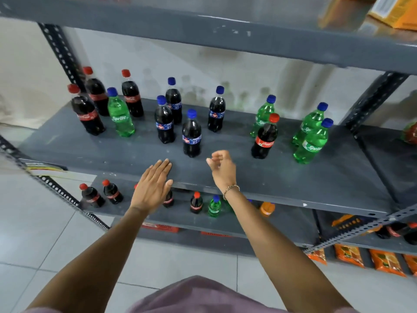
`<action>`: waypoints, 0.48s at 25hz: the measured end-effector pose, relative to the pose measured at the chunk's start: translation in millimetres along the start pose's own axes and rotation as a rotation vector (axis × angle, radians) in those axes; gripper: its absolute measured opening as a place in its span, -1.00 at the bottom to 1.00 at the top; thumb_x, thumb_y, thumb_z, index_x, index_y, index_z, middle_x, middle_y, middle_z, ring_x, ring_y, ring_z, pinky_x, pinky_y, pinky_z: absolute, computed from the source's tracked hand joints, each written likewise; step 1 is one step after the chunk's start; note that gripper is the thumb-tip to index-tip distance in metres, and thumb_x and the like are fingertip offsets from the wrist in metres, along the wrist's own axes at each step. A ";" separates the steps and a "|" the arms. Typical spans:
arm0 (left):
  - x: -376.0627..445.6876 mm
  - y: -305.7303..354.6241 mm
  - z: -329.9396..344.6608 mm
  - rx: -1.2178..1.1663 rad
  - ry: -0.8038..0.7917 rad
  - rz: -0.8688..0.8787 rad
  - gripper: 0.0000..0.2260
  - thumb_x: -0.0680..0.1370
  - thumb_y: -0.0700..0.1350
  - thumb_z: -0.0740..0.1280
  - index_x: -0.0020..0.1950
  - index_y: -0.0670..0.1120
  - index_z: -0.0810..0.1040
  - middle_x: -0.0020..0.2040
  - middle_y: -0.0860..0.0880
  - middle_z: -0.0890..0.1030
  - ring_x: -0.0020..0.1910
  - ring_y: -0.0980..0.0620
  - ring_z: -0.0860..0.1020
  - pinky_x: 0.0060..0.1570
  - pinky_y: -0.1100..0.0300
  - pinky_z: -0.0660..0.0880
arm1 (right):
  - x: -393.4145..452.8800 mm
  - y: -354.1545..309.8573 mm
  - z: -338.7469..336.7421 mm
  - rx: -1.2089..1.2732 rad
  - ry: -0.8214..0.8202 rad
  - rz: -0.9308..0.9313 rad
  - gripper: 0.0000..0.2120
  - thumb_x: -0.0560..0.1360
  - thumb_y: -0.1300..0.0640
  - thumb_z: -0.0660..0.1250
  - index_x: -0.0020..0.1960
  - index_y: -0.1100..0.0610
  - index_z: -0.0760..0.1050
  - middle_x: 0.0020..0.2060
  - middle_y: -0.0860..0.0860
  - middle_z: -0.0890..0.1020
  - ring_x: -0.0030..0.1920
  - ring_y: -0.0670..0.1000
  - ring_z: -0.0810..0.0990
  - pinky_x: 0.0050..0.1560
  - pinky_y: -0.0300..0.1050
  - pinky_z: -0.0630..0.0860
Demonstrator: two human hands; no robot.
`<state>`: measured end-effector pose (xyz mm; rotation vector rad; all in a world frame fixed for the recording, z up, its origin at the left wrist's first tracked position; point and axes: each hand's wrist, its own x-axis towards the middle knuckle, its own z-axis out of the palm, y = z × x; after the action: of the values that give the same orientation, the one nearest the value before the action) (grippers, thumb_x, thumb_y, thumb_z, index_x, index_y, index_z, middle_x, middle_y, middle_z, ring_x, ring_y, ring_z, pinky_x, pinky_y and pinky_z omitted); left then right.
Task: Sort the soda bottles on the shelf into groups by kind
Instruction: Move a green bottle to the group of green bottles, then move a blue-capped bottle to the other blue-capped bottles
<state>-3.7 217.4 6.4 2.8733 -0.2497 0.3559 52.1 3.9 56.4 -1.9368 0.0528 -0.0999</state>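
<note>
On the grey shelf [117, 154] three red-capped cola bottles [86, 115] stand at the left with one green Sprite bottle [120, 117] among them. Several blue-capped dark cola bottles [191, 136] stand in the middle. At the right, three green Sprite bottles [312, 143] stand with one red-capped cola bottle [265, 138] in front of them. My left hand [153, 184] lies flat and open on the shelf's front edge. My right hand [222, 168] hovers over the front of the shelf, fingers loosely curled and apart, holding nothing, between the nearest blue-capped bottle and the lone red-capped cola.
A lower shelf [282, 222] holds smaller cola bottles, a green bottle and an orange one. An upper shelf [203, 30] hangs close overhead. Perforated steel uprights [61, 55] stand at the corners. Orange snack packets [349, 255] lie low on the right. Tiled floor is below.
</note>
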 end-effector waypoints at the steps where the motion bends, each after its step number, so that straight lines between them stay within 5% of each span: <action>1: -0.2 -1.0 0.4 -0.005 -0.001 0.007 -0.47 0.63 0.10 -0.08 0.41 -0.22 0.35 0.43 -0.15 0.38 0.43 -0.13 0.30 0.41 -0.04 0.19 | 3.0 -4.6 12.2 0.008 -0.035 0.018 -0.68 0.42 0.17 0.39 0.10 0.23 0.39 0.01 0.12 0.51 -0.02 0.00 0.49 -0.07 -0.37 0.42; 4: 0.5 -2.2 1.5 -0.024 0.000 0.016 -0.51 0.62 0.06 -0.01 0.40 -0.22 0.37 0.42 -0.15 0.40 0.42 -0.14 0.32 0.38 -0.05 0.24 | 14.5 -13.5 39.5 -0.007 -0.068 0.015 -0.43 0.33 0.10 0.48 0.22 0.22 0.31 0.17 0.12 0.41 0.15 0.05 0.42 0.17 -0.09 0.41; 12: -0.1 -7.2 6.9 -0.044 0.027 0.039 -0.53 0.62 0.05 0.02 0.40 -0.20 0.38 0.41 -0.13 0.41 0.42 -0.13 0.33 0.37 -0.02 0.23 | 28.2 -16.6 64.6 0.073 0.092 0.024 -0.59 0.32 0.20 0.47 0.09 0.15 0.37 0.06 0.13 0.55 0.04 0.07 0.55 0.10 -0.04 0.52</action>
<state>-0.8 222.6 -1.6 2.8213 -0.3046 0.3916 86.1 67.5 50.0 -1.8576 0.1321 -0.1728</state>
